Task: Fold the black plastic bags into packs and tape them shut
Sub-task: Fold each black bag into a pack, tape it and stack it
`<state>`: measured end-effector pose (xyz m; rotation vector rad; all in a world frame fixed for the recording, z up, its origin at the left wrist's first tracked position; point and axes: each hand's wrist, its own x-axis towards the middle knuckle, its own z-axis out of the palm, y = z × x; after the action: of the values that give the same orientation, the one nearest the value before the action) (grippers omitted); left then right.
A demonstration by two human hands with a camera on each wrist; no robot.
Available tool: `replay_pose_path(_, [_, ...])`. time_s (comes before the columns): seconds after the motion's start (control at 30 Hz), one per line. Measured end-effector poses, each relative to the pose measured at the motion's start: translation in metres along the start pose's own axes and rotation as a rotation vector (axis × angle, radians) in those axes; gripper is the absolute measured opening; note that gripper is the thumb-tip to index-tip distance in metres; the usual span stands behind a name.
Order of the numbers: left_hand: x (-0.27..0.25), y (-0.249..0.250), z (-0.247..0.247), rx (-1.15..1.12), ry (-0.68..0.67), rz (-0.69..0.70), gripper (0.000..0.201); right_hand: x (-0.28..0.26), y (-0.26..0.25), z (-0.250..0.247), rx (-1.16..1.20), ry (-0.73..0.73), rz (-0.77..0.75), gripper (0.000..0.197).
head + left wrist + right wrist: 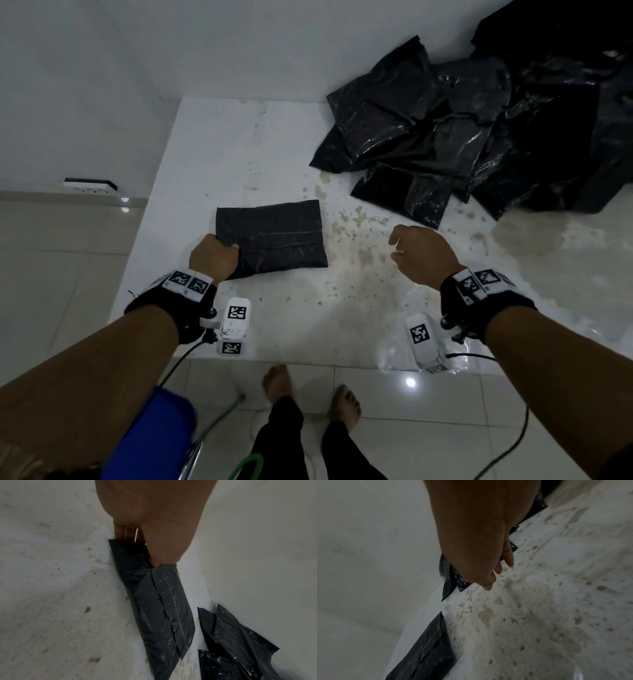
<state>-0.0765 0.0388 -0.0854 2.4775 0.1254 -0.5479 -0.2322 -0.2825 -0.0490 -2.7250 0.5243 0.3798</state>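
Observation:
A folded black plastic pack [274,238] lies flat on the white stained table [342,308], its flap edge running across its top face. My left hand [219,251] grips the pack's near left corner; in the left wrist view the thumb and fingers [154,545] pinch that end of the pack [154,601]. My right hand [416,255] hovers to the right of the pack with loosely curled fingers and holds nothing; the right wrist view shows its fingers [498,569] above bare tabletop, with the pack [426,653] lower left.
A heap of black plastic bags and folded packs [462,137] fills the table's back right corner against the white wall. The table's near edge [308,361] runs just before my bare feet [277,383]. A blue object [150,435] sits at lower left.

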Motion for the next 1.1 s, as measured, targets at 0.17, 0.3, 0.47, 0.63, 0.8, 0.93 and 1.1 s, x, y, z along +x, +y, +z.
replay_pose_path(0.17, [-0.007,0.004,0.012,0.015,0.106,-0.026,0.031,-0.009,0.017,0.005,-0.022,0.09,0.064,0.031])
replay_pose_path(0.3, [-0.006,0.005,0.015,0.063,0.157,-0.056,0.032,-0.012,0.02,0.008,-0.169,-0.017,0.056,0.064])
replay_pose_path(0.47, [0.001,0.001,0.016,0.086,0.139,-0.071,0.035,-0.006,0.023,0.011,-0.333,-0.094,-0.001,0.074])
replay_pose_path(0.63, [0.008,-0.006,0.014,0.063,0.083,-0.1,0.029,0.001,0.026,0.004,-0.358,-0.161,-0.078,0.05])
replay_pose_path(0.8, [0.0,-0.002,0.018,0.105,0.164,-0.058,0.034,0.009,0.025,-0.005,-0.344,-0.195,-0.129,0.03])
replay_pose_path(0.93, [0.004,-0.004,0.016,0.081,0.124,-0.092,0.03,0.015,0.024,-0.014,-0.239,-0.196,-0.104,0.024])
replay_pose_path(1.1, [0.004,-0.005,0.013,0.068,0.096,-0.112,0.03,0.027,0.025,-0.019,-0.132,-0.253,-0.073,0.022])
